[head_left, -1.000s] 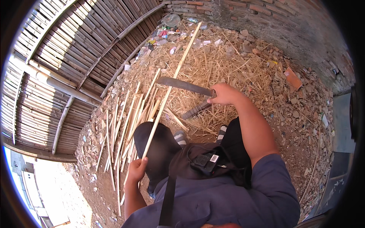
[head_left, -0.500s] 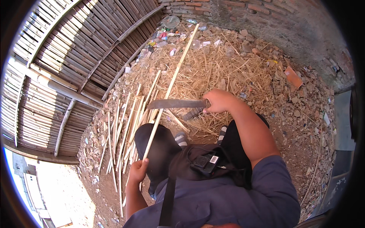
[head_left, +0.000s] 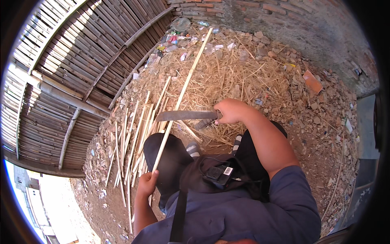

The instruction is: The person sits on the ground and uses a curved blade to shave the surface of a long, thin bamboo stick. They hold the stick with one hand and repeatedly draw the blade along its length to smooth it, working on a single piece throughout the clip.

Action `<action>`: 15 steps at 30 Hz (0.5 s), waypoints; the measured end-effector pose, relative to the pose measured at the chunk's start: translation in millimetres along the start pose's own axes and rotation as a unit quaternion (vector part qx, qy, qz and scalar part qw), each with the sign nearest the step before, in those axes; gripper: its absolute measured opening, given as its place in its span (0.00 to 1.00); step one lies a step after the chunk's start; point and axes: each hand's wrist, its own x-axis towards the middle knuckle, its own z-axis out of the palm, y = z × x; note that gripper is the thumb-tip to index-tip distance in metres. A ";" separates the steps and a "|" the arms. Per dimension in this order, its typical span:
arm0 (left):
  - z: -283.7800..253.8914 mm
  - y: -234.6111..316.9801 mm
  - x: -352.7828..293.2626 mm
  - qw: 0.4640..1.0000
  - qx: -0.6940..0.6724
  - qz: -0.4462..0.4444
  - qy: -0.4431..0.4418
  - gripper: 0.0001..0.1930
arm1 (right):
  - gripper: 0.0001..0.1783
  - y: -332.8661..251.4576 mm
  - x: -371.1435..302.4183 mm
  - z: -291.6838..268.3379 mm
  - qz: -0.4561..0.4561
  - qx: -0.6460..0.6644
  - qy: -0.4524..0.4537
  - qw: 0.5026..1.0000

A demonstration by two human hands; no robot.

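My left hand (head_left: pixel 147 183) is closed around the near end of a long, pale split-bamboo strip (head_left: pixel 190 75). The strip slants up past my left knee and away over the shavings. In my right hand (head_left: pixel 232 111) is the handle of a machete (head_left: pixel 183 116), its wide, dark blade pointing left. That blade lies across the strip at about knee height; whether it touches or cuts in, I cannot tell. Below the machete handle, a dark ridged piece (head_left: pixel 204 123) rests on the ground between my feet.
Several bamboo strips (head_left: pixel 136 142) lie on the ground to my left. Pale shavings (head_left: pixel 231 77) spread ahead over rubble and litter. A bamboo-slat wall (head_left: pixel 101 44) stands at left, a brick wall (head_left: pixel 292 24) at the back. An orange-brown slab (head_left: pixel 313 81) lies at right.
The machete and my right hand have shifted slightly left and toward me along the strip. My left hand keeps its hold in the same place.
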 end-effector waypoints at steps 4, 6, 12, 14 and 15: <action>1.3 2.2 -1.8 0.999 0.028 0.019 0.020 0.30 | 0.20 16.2 -1.3 -15.4 0.056 0.031 0.054 0.996; 3.2 -1.0 0.7 0.999 0.035 0.024 0.026 0.30 | 0.23 39.6 2.6 -15.2 0.091 0.043 0.095 0.990; -0.4 13.1 -2.3 1.000 0.009 0.001 0.001 0.30 | 0.29 39.9 -2.8 -13.9 0.085 0.085 0.096 0.988; -1.0 6.8 -0.9 1.000 0.012 0.004 0.003 0.30 | 0.29 23.0 -3.1 -11.1 0.061 0.046 0.056 0.996; -0.4 3.2 -0.3 1.000 0.014 0.005 0.004 0.30 | 0.28 14.6 -3.0 -8.4 0.049 0.038 0.033 0.998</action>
